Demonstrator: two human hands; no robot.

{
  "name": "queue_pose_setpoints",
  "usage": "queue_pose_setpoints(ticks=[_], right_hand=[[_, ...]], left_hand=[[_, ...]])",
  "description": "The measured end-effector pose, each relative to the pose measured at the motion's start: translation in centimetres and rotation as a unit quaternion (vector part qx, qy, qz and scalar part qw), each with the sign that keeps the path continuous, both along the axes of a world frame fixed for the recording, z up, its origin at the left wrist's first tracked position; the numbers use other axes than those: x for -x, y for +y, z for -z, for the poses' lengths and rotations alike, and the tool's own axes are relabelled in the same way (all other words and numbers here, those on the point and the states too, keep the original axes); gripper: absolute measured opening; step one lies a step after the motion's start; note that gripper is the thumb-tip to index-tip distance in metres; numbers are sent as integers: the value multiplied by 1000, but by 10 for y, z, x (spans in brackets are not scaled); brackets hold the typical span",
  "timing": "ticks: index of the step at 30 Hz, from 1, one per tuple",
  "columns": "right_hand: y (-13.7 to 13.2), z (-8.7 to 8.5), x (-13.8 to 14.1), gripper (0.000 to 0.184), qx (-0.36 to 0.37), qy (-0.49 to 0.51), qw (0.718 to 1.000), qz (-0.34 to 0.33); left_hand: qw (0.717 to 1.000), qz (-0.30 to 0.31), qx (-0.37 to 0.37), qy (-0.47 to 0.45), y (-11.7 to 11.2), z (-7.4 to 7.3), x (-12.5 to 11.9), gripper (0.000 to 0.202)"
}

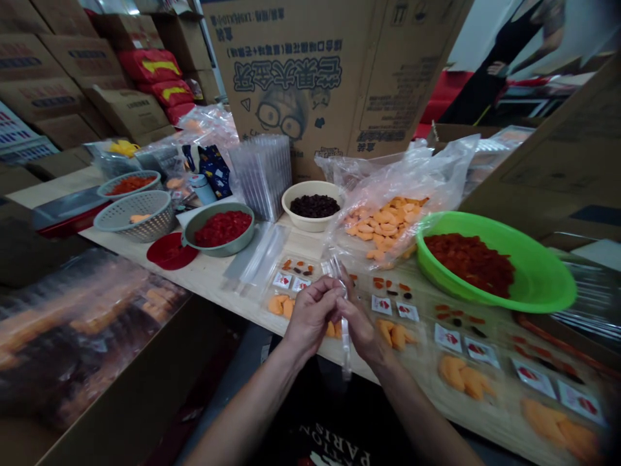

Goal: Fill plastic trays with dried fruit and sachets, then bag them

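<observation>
In front of my body, a clear plastic blister tray (346, 353) is held upright, nearly edge-on. My right hand (363, 327) wraps its side. My left hand (310, 316) pinches at its near edge, the fingertips of both hands meeting there; what lies inside is mostly hidden. On the table around my hands stand several clear compartment trays with orange curved pieces (395, 333), white sachets with a red print (381, 305) and small orange and dark bits. One more such tray, partly behind my left hand, holds orange pieces (278, 304).
A green basin (548, 278) of orange-red pieces stands right, beside an open plastic bag (451, 168) of orange pieces. Further left are a cream bowl (310, 223) of dark fruit, a grey bowl (191, 236) of red pieces, baskets and stacked trays (262, 175). A person stands at the back right.
</observation>
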State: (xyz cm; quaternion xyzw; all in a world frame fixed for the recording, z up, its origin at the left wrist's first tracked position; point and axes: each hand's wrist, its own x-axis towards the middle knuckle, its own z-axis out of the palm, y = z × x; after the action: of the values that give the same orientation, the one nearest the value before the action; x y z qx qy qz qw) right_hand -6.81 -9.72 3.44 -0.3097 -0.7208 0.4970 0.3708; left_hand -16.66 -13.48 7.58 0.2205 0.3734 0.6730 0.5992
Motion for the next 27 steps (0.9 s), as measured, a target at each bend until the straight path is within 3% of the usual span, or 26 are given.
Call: queue_pose_setpoints(ticks=[2,5,8,11,13,17,19,21,24,26,27], right_hand=[[9,-8,-1,72,3,19,1000,1],[26,-20,-12,72,36,21,997,64],[39,-21,-26,75,23,-150,981,121],[36,-9,-26,85,-26,-354,924,142],[29,4,-16,85,-49,-421,893,152],[16,27,6,80,-75,-469,867,152],[12,36,10,79,-99,-461,867,158],[11,43,10,78,-128,-456,868,147],[14,52,11,74,-140,-493,849,129],[21,54,12,72,-139,-525,829,134],[25,55,12,72,-141,-535,822,135]], left_hand=[[999,22,-27,20,2,-5,9,31],[998,-1,-44,35,4,-11,40,31],[997,7,8,73,4,-11,93,31],[979,53,122,156,5,3,150,32],[953,55,189,231,10,18,177,31],[859,5,278,430,22,46,191,21],[812,-51,283,508,22,57,179,20],[773,-82,252,576,15,66,159,36],[666,-17,206,716,1,77,123,56],[587,41,211,780,-2,80,105,66],[562,51,223,795,0,80,99,71]])
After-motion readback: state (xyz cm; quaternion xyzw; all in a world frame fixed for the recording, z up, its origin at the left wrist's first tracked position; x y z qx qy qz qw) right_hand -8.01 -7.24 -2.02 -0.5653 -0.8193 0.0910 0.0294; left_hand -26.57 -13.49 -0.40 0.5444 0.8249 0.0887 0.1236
